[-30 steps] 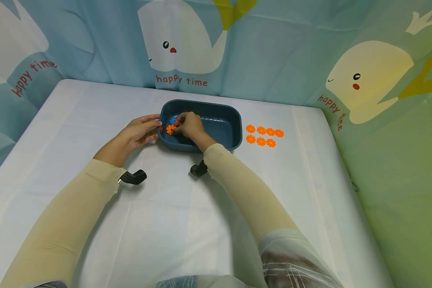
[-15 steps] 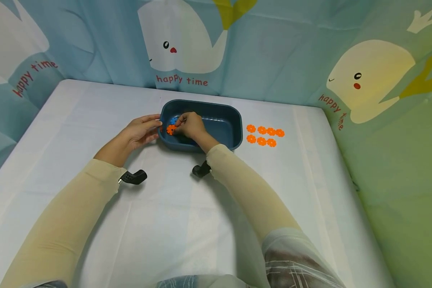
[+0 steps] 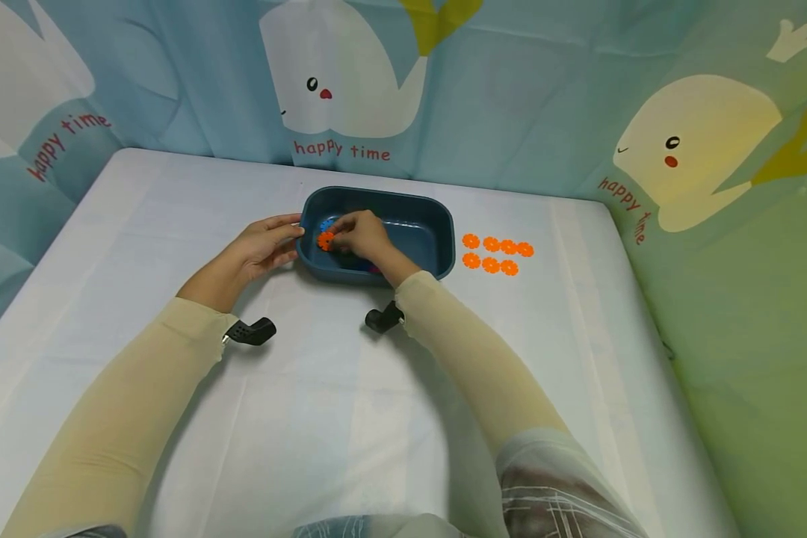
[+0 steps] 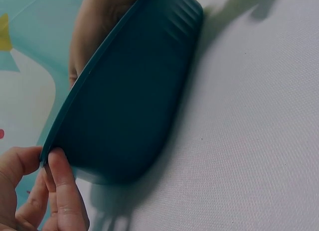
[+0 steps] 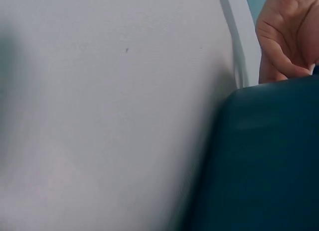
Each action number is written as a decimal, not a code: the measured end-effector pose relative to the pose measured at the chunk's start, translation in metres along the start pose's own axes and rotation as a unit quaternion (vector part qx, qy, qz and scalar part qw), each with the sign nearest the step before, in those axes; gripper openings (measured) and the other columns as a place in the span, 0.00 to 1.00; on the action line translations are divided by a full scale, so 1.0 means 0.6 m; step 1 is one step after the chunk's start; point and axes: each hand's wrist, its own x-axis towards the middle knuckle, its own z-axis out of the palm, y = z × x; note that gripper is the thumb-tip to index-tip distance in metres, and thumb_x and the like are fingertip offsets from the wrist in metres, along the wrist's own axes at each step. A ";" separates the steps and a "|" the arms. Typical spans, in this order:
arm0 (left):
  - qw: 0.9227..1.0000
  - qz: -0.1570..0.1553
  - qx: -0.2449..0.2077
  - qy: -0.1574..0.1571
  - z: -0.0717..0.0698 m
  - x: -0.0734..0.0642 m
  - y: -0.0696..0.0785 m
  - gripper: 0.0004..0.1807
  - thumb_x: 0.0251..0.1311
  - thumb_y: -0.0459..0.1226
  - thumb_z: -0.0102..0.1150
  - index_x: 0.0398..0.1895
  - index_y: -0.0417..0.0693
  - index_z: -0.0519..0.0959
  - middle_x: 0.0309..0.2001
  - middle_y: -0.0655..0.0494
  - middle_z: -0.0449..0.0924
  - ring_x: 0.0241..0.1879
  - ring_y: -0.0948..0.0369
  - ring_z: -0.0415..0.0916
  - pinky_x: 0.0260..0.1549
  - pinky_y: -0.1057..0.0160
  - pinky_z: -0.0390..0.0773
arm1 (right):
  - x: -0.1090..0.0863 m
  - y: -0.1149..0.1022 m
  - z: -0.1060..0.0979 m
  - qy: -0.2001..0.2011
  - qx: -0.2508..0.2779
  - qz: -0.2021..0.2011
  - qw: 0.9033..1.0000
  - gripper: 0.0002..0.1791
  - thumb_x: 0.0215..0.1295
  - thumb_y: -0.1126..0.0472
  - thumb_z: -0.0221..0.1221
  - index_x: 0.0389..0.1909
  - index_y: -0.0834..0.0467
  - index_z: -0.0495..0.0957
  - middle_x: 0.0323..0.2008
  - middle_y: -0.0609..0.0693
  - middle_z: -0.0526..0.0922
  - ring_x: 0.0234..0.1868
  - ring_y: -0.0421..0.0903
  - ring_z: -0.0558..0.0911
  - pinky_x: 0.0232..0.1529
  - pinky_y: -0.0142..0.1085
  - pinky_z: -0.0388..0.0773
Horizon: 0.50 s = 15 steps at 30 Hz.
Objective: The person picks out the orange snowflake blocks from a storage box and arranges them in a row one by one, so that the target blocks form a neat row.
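A dark blue plastic basin (image 3: 403, 278) stands on the table. My left hand (image 3: 267, 243) pinches its left rim; in the left wrist view, the left hand (image 4: 47, 191) has fingers against the outer wall. My right hand (image 3: 363, 235) reaches down into the basin's left part, its fingertips on an orange flower-shaped disc (image 3: 325, 240), which looks tilted. A blue disc (image 3: 326, 223) lies just behind it. Part of a pink piece (image 3: 374, 268) shows beneath the right wrist. In the right wrist view, the basin wall hides the fingertips of the right hand (image 5: 286, 42).
Several orange flower-shaped discs (image 3: 491, 244) lie in two rows on the table to the right of the basin. White cloth covers the table (image 3: 296, 418). A blue curtain (image 3: 498, 97) with whale prints hangs behind it.
My right hand has shifted slightly right, and the orange disc at its fingertips has moved a little and tilted. The pink piece has come into sight. The left hand has kept its hold.
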 end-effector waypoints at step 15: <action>1.000 -0.002 -0.002 0.003 0.000 0.000 -0.001 0.30 0.69 0.35 0.56 0.73 0.49 0.64 0.45 0.61 0.78 0.39 0.68 0.79 0.30 0.75 0.81 | -0.010 0.024 -0.037 -0.001 0.068 0.029 0.997 0.12 0.63 0.70 0.63 0.47 0.66 0.83 0.48 0.61 0.84 0.37 0.48 0.85 0.41 0.33 0.84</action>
